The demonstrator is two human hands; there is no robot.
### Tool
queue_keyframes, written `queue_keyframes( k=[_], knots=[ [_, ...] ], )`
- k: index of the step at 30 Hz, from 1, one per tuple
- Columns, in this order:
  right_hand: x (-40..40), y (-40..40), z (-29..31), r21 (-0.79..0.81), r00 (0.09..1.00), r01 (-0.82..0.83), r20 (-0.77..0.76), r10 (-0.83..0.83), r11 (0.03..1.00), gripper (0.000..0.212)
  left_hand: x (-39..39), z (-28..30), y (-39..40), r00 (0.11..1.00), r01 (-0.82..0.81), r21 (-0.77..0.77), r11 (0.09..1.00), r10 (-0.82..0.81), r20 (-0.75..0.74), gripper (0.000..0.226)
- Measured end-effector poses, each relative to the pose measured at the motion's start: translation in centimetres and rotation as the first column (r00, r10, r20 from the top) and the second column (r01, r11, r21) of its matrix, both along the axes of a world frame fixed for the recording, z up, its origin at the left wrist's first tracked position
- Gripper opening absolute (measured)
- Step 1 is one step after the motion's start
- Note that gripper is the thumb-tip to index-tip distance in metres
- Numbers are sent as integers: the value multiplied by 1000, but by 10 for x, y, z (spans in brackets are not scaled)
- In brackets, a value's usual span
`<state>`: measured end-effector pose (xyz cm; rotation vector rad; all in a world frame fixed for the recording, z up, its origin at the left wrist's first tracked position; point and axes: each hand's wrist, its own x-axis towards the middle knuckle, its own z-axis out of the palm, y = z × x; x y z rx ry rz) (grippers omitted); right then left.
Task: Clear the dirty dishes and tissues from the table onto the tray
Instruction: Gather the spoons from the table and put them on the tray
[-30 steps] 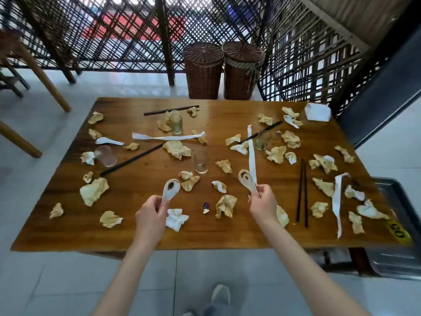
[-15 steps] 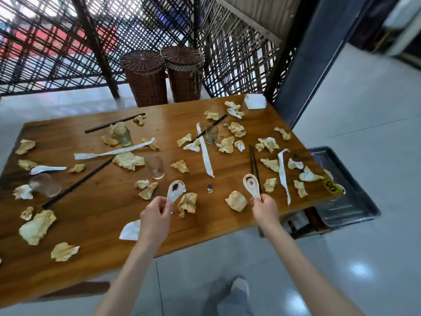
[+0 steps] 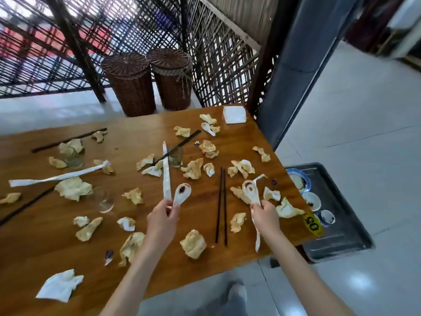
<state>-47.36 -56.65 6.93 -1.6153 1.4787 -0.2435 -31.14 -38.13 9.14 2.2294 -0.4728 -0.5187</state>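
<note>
Over table (image 3: 227, 144), nearer tray (image 3: 341, 236) than before: left hand (image 3: 163, 221) fingers clamped on spoon (image 3: 181, 194), right hand (image 3: 265, 216) likewise on second spoon (image 3: 250, 192); drop-off likely next.

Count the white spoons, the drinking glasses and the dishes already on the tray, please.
White spoons: 3
Drinking glasses: 3
Dishes on the tray: 3
Total: 9

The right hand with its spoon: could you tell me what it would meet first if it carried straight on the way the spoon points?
Probably nothing at once: the right hand holds its spoon above the table; crumpled tissues lie below that line. Depth is unclear.
</note>
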Motion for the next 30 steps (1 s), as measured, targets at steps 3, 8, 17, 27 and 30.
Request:
queue_keyframes(
  k=[3, 8, 17, 27, 30],
  knots=[
    [9, -49, -4, -17, 998, -55, -36, 54, 998, 35, 1, -2, -46, 998, -68, -3, 998, 68, 2, 15],
    [43, -122, -19, -27, 986, -153, -67, 151, 988, 36, 10, -12, -106, 986, -165, -28, 986, 164, -15, 17],
    [142, -189, -51, -6, 963, -266, -45, 266, 964, 33, 43, -40, -146, 962, -272, 7, 962, 272, -23, 11],
    [290, -231, -63, -98, 942, -334, -81, 327, 938, 34, 86, -62, -174, 960, -277, -92, 956, 280, 18, 12],
    [312, -238, -71, -114, 951, -304, -92, 295, 946, 26, 95, -69, -197, 972, -233, -121, 965, 235, 3, 12]
  ],
)
